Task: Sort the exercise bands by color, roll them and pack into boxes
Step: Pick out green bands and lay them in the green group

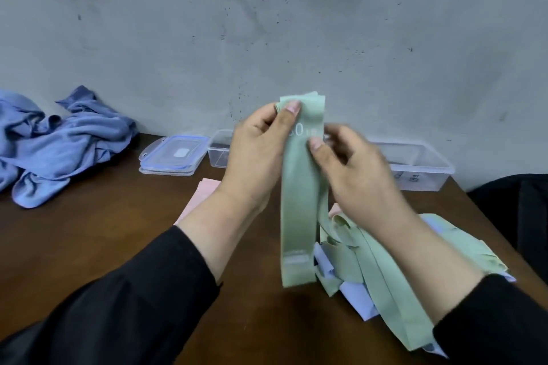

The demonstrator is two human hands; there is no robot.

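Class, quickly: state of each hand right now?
Left hand: pinches the long pale green rubber band near its top.
Right hand: pinches the same band.

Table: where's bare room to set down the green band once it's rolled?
Bare brown table lies left of the left hand, between the blue cloth heap and the stacked lids; also the near strip under the hanging green band. Crowded: under the right hand, where the band pile lies, and the back edge with the clear boxes.
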